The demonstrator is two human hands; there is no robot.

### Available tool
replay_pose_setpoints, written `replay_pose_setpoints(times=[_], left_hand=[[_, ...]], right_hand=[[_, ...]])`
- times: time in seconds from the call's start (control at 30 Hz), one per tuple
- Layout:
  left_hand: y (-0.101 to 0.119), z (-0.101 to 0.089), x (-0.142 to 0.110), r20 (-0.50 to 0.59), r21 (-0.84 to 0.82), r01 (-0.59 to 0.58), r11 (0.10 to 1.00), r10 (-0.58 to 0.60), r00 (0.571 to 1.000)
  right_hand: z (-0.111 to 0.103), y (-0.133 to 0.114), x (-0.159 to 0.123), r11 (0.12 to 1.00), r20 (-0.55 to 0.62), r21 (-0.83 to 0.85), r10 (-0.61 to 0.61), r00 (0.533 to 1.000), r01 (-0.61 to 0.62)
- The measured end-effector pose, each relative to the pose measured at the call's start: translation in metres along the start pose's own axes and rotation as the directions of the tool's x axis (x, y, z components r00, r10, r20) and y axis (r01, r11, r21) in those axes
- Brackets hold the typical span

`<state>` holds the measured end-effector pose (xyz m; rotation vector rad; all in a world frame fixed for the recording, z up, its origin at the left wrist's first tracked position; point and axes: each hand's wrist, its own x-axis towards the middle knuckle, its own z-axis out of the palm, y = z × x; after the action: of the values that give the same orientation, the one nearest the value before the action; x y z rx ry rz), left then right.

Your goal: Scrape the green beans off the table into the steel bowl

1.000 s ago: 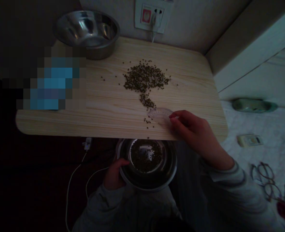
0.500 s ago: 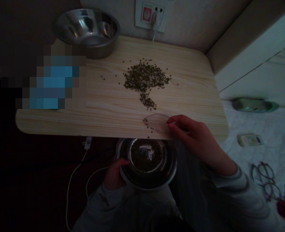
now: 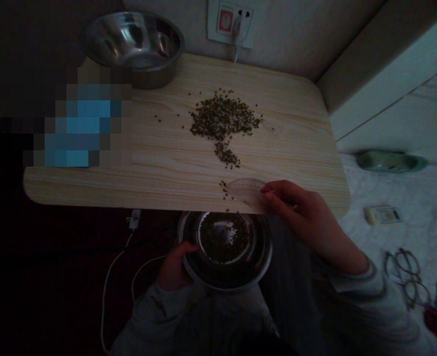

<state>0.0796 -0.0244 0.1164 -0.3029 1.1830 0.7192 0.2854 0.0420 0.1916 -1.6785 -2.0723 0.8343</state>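
Observation:
A clear plastic protractor (image 3: 246, 190) is pinched between the thumb and fingers of my right hand (image 3: 296, 207), low over the front edge of the table. A few loose beans lie by its left end. Farther back on the tabletop spreads a heap of small green beans (image 3: 222, 116), with a short tail of beans toward me. Under the table's front edge, my left hand (image 3: 176, 264) grips the left rim of a steel bowl (image 3: 229, 279); its thumb rests over the rim. More beans lie on the bowl's bottom, and the table edge hides its far rim.
A larger steel bowl (image 3: 155, 74) stands at the back left of the wooden table (image 3: 296, 163). A blurred blue item (image 3: 79, 126) is at the left. A socket (image 3: 231, 22) with a plug is on the wall. White cables (image 3: 107, 277) hang at the left; glasses (image 3: 407, 277) lie at the right.
My right hand has moved slightly right and toward me with the protractor, leaving several beans beside its left end. The left hand and its bowl have stayed nearly still.

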Motion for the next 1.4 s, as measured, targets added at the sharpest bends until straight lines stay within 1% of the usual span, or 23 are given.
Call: replay_pose_setpoints(times=[0.07, 0.2, 0.3, 0.5, 0.63, 0.73, 0.9, 1.0, 1.13, 1.27, 1.4], left_hand=[[0.0, 0.002, -0.001, -0.001, 0.002, -0.001, 1.0, 0.001, 1.0], [0.002, 0.006, -0.003, -0.067, -0.014, 0.018, 1.0, -0.019, 0.998], [0.002, 0.008, -0.004, -0.055, -0.008, -0.003, 1.0, 0.003, 0.998], [0.002, 0.005, -0.004, -0.019, -0.009, 0.017, 1.0, -0.017, 1.0], [0.004, 0.005, -0.002, -0.058, -0.009, 0.026, 1.0, -0.026, 0.998], [0.006, 0.008, -0.005, -0.063, -0.004, 0.018, 1.0, -0.019, 0.998], [0.009, 0.018, -0.019, 0.022, -0.019, -0.092, 0.996, 0.092, 0.995], [0.01, 0.022, -0.023, 0.033, -0.044, -0.091, 0.995, 0.093, 0.995], [0.008, 0.019, -0.015, 0.02, -0.045, -0.053, 0.998, 0.054, 0.998], [0.005, 0.014, -0.009, -0.038, -0.025, -0.041, 0.999, 0.04, 0.998], [0.004, 0.01, -0.008, -0.016, -0.033, -0.023, 0.999, 0.023, 1.0]], right_hand=[[0.0, 0.0, 0.0, 1.0, 0.006, -0.004, -0.007, 1.0, 0.007], [0.001, -0.001, 0.001, 1.0, 0.01, 0.001, 0.004, 1.0, -0.004], [0.002, -0.003, 0.002, 1.0, 0.01, 0.021, 0.017, 1.0, -0.017], [0.003, -0.007, 0.005, 1.0, 0.036, 0.009, 0.023, 0.999, -0.024], [0.004, -0.008, 0.005, 1.0, 0.038, 0.011, -0.009, 0.999, 0.008], [0.004, -0.009, 0.005, 1.0, 0.042, 0.005, -0.022, 0.999, 0.022], [0.004, -0.011, 0.005, 1.0, 0.045, -0.002, -0.029, 0.999, 0.029], [0.004, -0.011, 0.005, 1.0, 0.046, -0.004, -0.029, 0.998, 0.029], [0.004, -0.01, 0.006, 0.999, 0.052, -0.009, -0.031, 0.998, 0.032], [0.004, -0.011, 0.005, 0.999, 0.053, -0.001, -0.047, 0.997, 0.047], [0.005, -0.012, 0.004, 0.998, 0.057, -0.008, -0.065, 0.996, 0.066]])
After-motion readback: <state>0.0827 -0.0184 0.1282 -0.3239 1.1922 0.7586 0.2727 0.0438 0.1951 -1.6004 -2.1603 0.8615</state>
